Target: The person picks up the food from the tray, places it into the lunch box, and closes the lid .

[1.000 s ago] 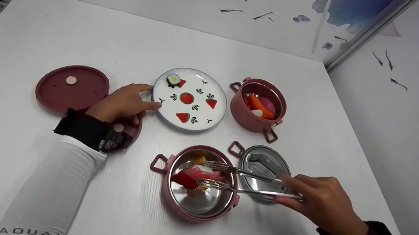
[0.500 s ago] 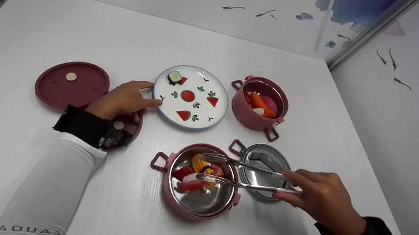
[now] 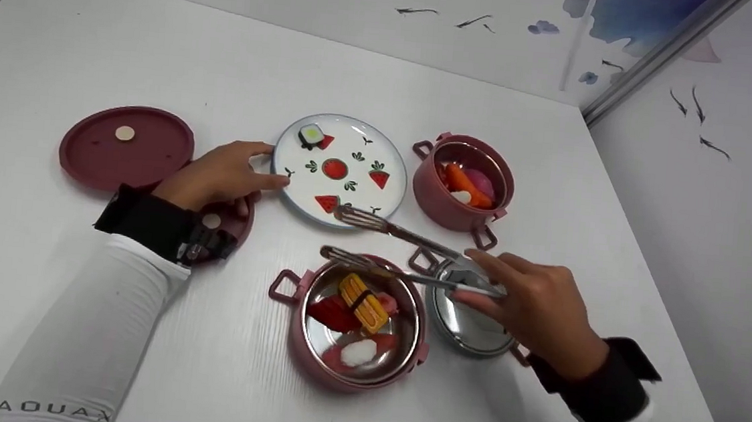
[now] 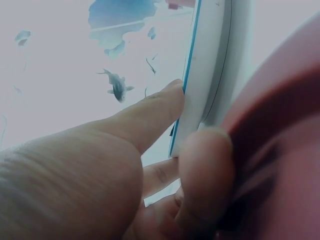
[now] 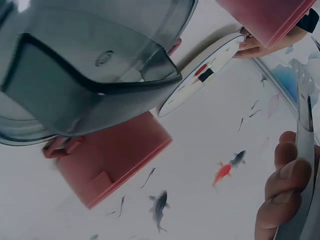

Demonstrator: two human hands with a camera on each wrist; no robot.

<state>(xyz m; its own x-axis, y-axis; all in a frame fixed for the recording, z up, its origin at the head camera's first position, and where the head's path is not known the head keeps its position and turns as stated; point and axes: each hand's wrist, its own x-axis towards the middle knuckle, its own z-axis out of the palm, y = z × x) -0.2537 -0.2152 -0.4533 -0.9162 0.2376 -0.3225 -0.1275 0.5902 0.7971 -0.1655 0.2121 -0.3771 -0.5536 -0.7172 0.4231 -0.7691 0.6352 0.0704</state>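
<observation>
My right hand holds metal tongs with fork-like ends, which stand apart with nothing between them over the far rim of the near pink pot. Inside that pot lie toy sushi pieces: a yellow one with a black band, a red one, and a white-and-red one at the near side. My left hand touches the rim of the watermelon-patterned plate, thumb and index finger spread along its edge; other fingers are partly hidden. One sushi roll sits on the plate.
A second pink pot holds toy food, including an orange carrot-like piece. Below the right hand lies a grey translucent lid. Two dark red lids lie at left, the smaller under my left wrist. Walls border the table.
The white-and-red sushi has been let go and rests in the near pot. The tongs have moved up and leftward, their tips spread wider. My left hand stays at the plate.
</observation>
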